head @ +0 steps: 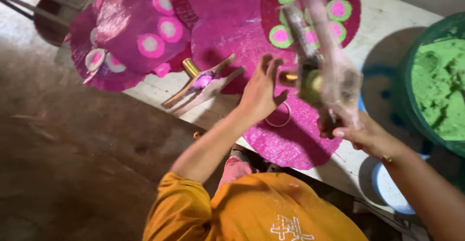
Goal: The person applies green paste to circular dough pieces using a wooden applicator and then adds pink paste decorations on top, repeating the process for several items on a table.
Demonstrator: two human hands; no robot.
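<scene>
Above pink mat, right hand grips wooden tongs (blurred).

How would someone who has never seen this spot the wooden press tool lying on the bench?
Start at the big round magenta mat in the middle of the pale bench. Just off its left edge, left of the left hand, lies the wooden press tool. It is the only two-armed, V-shaped wooden thing there, with a brass cylinder at its upper end and a pink centre.

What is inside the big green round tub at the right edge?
The green tub holds lumpy bright green powder or paste. Its bottom is covered, and the frame cuts off part.
</scene>
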